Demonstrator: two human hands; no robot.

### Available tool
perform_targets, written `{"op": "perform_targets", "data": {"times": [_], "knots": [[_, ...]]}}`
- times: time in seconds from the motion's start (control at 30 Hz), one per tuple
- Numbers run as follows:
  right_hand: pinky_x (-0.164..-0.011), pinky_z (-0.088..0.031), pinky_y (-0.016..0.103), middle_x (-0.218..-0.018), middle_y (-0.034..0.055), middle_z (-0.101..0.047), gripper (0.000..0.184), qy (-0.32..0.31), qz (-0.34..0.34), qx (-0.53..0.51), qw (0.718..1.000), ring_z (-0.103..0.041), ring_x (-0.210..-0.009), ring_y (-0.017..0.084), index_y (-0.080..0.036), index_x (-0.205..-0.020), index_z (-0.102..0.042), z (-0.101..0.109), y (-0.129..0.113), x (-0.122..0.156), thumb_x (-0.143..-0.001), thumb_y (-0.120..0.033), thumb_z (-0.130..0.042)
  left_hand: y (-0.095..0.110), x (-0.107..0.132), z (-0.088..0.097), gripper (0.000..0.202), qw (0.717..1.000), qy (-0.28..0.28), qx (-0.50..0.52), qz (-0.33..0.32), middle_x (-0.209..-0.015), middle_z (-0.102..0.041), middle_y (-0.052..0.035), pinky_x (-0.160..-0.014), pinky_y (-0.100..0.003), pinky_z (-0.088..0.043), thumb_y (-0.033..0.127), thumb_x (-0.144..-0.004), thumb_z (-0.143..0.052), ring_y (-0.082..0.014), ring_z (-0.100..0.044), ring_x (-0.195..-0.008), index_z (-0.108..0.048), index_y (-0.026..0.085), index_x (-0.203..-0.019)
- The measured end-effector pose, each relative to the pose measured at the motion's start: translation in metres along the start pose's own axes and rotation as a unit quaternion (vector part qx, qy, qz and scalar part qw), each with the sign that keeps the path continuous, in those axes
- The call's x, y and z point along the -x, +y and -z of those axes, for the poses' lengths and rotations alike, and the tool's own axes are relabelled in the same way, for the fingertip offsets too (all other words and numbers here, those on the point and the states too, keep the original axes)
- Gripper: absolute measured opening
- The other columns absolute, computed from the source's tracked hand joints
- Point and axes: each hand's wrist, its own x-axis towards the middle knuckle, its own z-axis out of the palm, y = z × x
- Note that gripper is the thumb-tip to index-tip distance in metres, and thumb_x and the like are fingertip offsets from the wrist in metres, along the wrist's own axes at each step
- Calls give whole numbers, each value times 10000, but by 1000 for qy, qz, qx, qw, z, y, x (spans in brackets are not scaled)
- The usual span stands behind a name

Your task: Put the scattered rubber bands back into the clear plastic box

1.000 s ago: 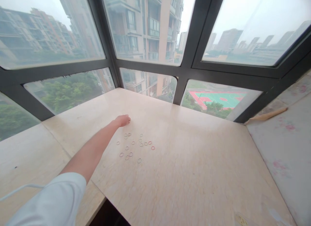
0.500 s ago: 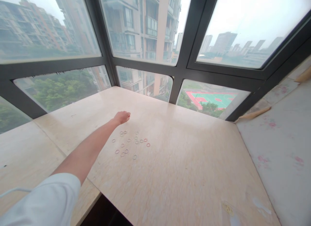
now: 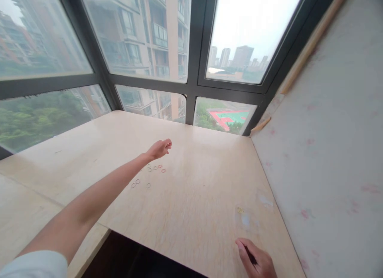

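Pale, veined stone forms the counter (image 3: 191, 198) on which my two hands are seen at work beneath the windows. My left hand (image 3: 160, 148), at the end of an outstretched arm with a white sleeve (image 3: 37, 265), is partly curled, thumb and fingertips drawn near one another; whether it has hold of anything, I cannot tell. Just on the near side of it lie the thin rings (image 3: 149, 185), scattered flat near the middle of the counter; two are red, and my forearm overlaps part of the group. My right hand (image 3: 257, 260), at the lower edge, is loosely curled, the thumb lying close to the forefinger with a dark hollow between; its contents, if any, are hidden from me. Just beyond it lies a clear packet (image 3: 245, 220) with yellow loops (image 3: 240, 210), near the flower-patterned wall (image 3: 326, 158). Dark frames (image 3: 193, 38) divide the window panes behind.
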Motion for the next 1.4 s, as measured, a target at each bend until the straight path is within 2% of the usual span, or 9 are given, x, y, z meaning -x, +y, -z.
{"op": "perform_targets", "data": {"times": [0.2,0.37,0.53,0.63,0.73,0.83,1.03,1.23,1.4], "knots": [[-523,-456,210,-614,30,-646,332,-4,8,3,1000,-598,-512,145,-173,-808,-661,7,-13,-4,-946,-356,-422,84,-1,-47,185,990,-31,96,-96,-959,-724,-77,-716,-269,-498,196,-910,-387,-173,-716,-773,-539,176,-1014],[-531,-409,217,-617,14,-625,309,-2,-6,-15,1000,-579,-531,133,-168,-801,-646,8,-15,-6,-943,-330,-424,161,10,-90,260,973,-56,176,-138,-1054,-716,-108,-769,-292,-510,181,-924,-368,-182,-712,-874,-508,164,-1143],[-549,-397,221,-625,10,-622,290,-1,-17,-31,999,-572,-544,129,-166,-811,-653,9,-14,-3,-934,-315,-437,227,35,-128,341,956,-105,158,-222,-1050,-722,-105,-794,-330,-505,188,-934,-408,-206,-685,-957,-416,166,-1274],[-549,-392,221,-622,10,-621,281,0,-25,-41,999,-567,-544,128,-165,-814,-659,9,-13,-1,-928,-310,-447,252,47,-141,277,959,-94,116,-242,-1002,-731,-94,-765,-344,-502,279,-955,-436,-231,-686,-911,-501,179,-1205],[-548,-387,222,-619,9,-621,275,3,-32,-49,998,-560,-541,128,-164,-816,-663,9,-12,-1,-921,-309,-455,263,53,-147,193,959,-94,92,-252,-947,-737,-49,-737,-322,-499,282,-952,-458,-216,-687,-842,-608,207,-1048],[-549,-384,221,-613,8,-613,281,8,-35,-57,998,-553,-539,125,-162,-803,-660,10,-12,-4,-921,-312,-453,264,55,-152,165,958,-91,86,-257,-961,-739,-26,-767,-327,-500,261,-932,-507,-210,-685,-848,-647,222,-1009],[-548,-382,219,-618,8,-615,284,19,-39,-66,997,-553,-544,122,-159,-794,-659,10,-14,-5,-920,-309,-453,260,59,-159,159,942,-101,93,-306,-1160,-688,-55,-879,-347,-493,214,-914,-535,-214,-648,-1043,-694,210,-924],[-545,-387,216,-621,5,-618,273,24,-42,-67,997,-557,-543,120,-159,-809,-667,11,-13,-4,-915,-303,-461,258,61,-163,175,940,-101,72,-319,-1197,-666,-84,-911,-386,-492,183,-906,-527,-231,-617,-1104,-691,198,-966],[-543,-396,213,-617,4,-623,274,30,-41,-64,997,-562,-540,118,-160,-804,-668,11,-12,-4,-913,-305,-463,245,65,-164,201,954,-54,134,-263,-1218,-652,-66,-939,-402,-487,212,-892,-551,-217,-622,-1077,-655,214,-1064]]}}
